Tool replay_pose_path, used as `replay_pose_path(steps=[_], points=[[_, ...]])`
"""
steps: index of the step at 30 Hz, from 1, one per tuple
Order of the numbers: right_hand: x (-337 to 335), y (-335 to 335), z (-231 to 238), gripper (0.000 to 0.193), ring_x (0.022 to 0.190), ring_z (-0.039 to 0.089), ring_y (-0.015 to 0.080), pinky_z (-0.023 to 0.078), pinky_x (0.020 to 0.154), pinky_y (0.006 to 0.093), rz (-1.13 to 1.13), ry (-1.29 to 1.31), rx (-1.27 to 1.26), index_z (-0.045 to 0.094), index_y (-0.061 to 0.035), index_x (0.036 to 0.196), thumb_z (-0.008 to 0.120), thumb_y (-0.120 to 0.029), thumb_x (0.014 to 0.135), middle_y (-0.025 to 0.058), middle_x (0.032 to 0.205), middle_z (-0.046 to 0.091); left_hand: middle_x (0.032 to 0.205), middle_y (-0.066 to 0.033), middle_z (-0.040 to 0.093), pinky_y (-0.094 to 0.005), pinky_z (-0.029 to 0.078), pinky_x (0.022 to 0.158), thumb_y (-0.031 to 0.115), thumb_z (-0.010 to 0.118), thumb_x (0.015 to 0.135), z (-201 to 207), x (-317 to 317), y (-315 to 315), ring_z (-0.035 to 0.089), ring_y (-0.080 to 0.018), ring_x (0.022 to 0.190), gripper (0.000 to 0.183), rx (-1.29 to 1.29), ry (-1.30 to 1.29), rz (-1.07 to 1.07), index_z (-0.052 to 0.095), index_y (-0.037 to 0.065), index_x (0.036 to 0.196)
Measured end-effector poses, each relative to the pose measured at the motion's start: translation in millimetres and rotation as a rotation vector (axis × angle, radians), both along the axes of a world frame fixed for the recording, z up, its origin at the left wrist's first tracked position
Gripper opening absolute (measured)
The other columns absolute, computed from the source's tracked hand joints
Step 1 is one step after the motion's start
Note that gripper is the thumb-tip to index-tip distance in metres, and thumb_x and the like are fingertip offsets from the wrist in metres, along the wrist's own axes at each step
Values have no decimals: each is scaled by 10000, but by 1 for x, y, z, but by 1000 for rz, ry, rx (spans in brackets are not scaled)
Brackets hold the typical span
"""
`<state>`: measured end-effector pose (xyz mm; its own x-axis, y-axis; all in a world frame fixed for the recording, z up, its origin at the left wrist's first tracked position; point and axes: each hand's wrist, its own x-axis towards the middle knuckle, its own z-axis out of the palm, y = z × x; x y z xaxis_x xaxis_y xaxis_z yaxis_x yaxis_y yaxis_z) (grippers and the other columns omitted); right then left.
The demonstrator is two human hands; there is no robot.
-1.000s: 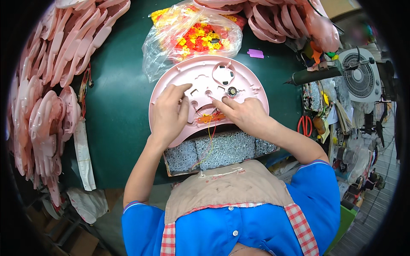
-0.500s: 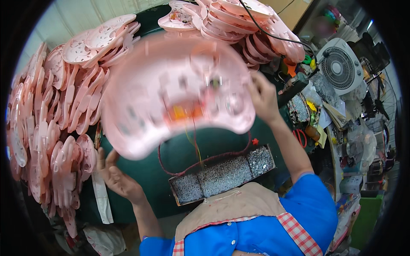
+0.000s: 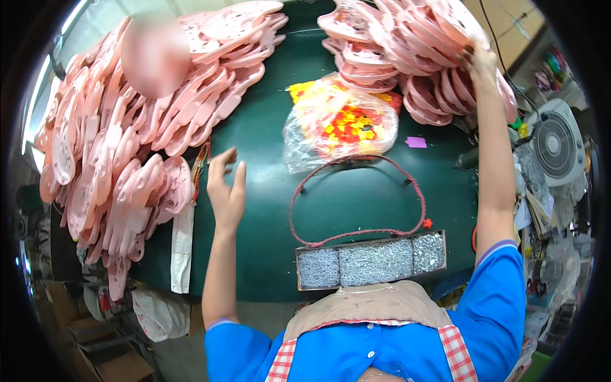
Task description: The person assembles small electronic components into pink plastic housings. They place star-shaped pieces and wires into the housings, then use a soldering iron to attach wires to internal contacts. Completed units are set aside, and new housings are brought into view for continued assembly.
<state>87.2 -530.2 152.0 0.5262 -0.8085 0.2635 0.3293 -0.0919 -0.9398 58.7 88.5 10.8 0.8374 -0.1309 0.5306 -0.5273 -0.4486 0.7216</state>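
My right hand [image 3: 480,62] reaches to the far right, its fingers curled at the rim of a pink plastic shell [image 3: 439,25] on a stack of similar shells. My left hand [image 3: 227,194] is raised over the green table [image 3: 261,254], fingers apart and holding nothing. In the middle lies a bean-shaped loop wrapped in dark red cord [image 3: 420,191]. Just behind it sits a clear plastic bag [image 3: 302,137] of small red and yellow parts. Close to my body stands a long, three-part box [image 3: 375,261] filled with small shiny metal pieces.
A big heap of pink plastic shells [image 3: 83,146] fills the left side. A white strip [image 3: 182,248] hangs near the table's left edge. A small purple piece [image 3: 416,142] lies right of the bag. A white fan [image 3: 554,146] and clutter stand at the right.
The pink shell that was above the middle of the table has moved away, uncovering the bag and loop. My right hand went far right to the stack; my left hand no longer is beside the shell.
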Motion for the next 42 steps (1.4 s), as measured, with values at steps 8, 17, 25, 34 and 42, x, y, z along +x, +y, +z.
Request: replay_pose_path(steps=[8,17,25,34,42], points=[[-57,82,-35,369,556,508,86,486,538,244,264,-106,-97,538,-20,1414,578,-173,1081,44,860,644,1304,-236,650,-520,501,1030,234,742,907,-65,182,76,629,-437,1215,522,715,19,472,606,-5,1351],[-110,181,-71,395,636,586,39,527,609,204,747,337,-191,570,-8,1437,508,-231,1117,16,924,651,754,-119,684,-326,514,681,193,775,837,-1,124,20,667,-192,690,312,175,342,-53,776,-10,1073],[-161,187,-111,587,1221,646,176,527,1063,338,836,361,168,497,10,1494,592,-381,1067,103,1384,642,656,-5,533,-361,424,521,38,761,743,1,-76,-34,544,-195,569,289,431,-333,-596,794,81,1027],[-158,199,-159,383,1020,681,383,550,917,453,445,541,-1038,655,21,1283,703,-126,933,191,1136,676,741,-48,651,-391,502,572,120,780,844,-46,-120,-52,660,-247,653,248,510,52,-611,777,98,1091],[-1,219,-202,431,1066,719,365,553,951,437,607,811,-1224,739,-17,1220,789,-207,837,225,1170,740,759,-98,700,-381,533,606,164,796,875,-39,-97,-69,688,-279,663,120,344,344,-758,789,63,939]])
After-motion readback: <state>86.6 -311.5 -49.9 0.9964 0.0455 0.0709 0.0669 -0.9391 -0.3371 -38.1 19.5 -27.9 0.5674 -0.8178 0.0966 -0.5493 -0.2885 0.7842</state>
